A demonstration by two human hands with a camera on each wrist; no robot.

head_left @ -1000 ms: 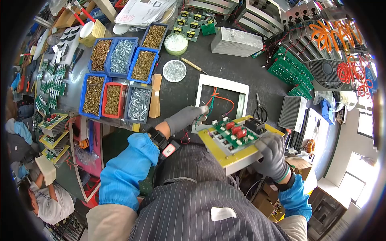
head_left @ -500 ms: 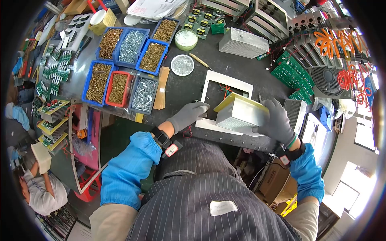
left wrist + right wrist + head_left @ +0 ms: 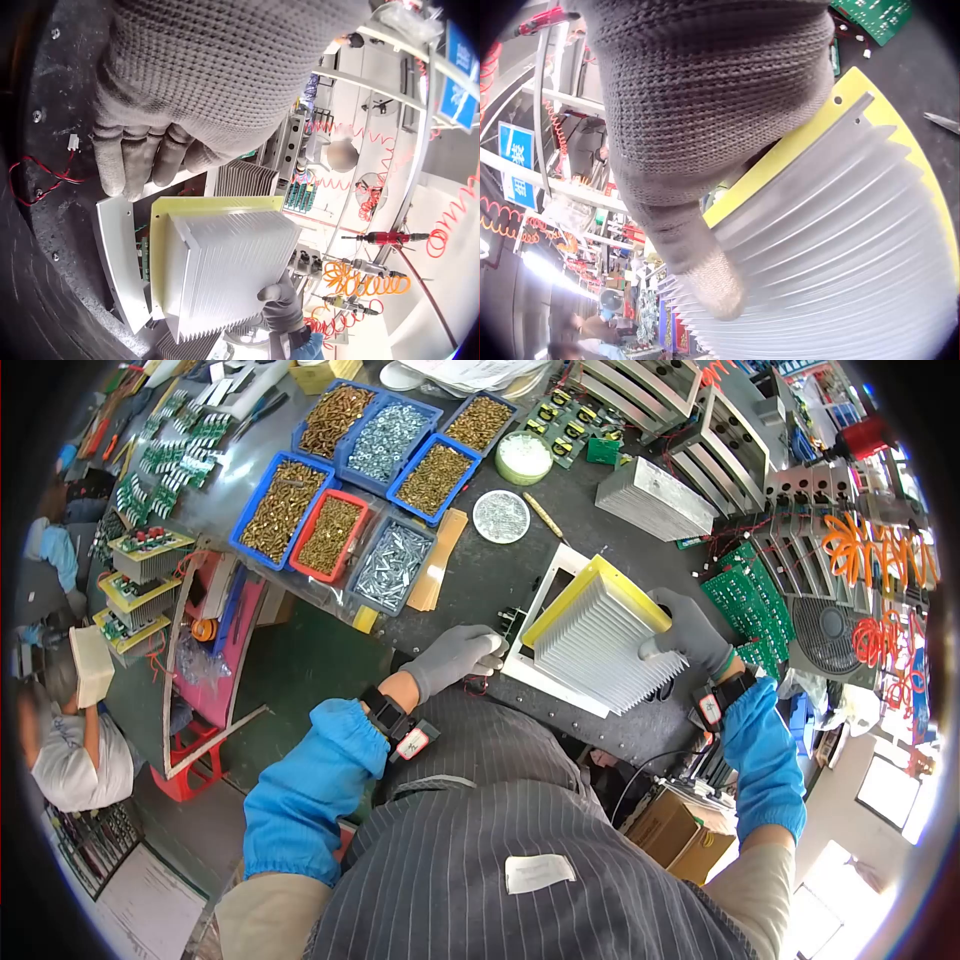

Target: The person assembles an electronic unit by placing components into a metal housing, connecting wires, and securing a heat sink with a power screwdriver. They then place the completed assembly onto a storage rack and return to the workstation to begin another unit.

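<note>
My right hand (image 3: 690, 635), in a grey glove, grips a finned heat sink (image 3: 605, 645) by its right side, thumb across the fins. A yellow plate (image 3: 578, 598) borders the heat sink; the board side, seen earlier, is turned down and mostly hidden. The heat sink stands tilted over a white rectangular frame (image 3: 560, 690) on the dark bench. At the frame's near left corner, my gloved left hand (image 3: 455, 660) holds the edge with its fingers bent; the left wrist view shows the fingertips (image 3: 114, 180) right at that corner. The left thumb is hidden there.
Bins of brass and silver screws (image 3: 285, 510) fill the back left, beside tan strips (image 3: 438, 560). Behind the frame lie a dish of small parts (image 3: 501, 517) and a wooden-handled tool (image 3: 543, 515). Green boards (image 3: 748, 605) and an aluminium block (image 3: 655, 500) stand right. Another person (image 3: 85, 755) is far left.
The right hand has turned the heat sink over, fins up and board side down, and brought it over the frame. The frame has turned on the bench; the left hand moved from the wires to its corner.
</note>
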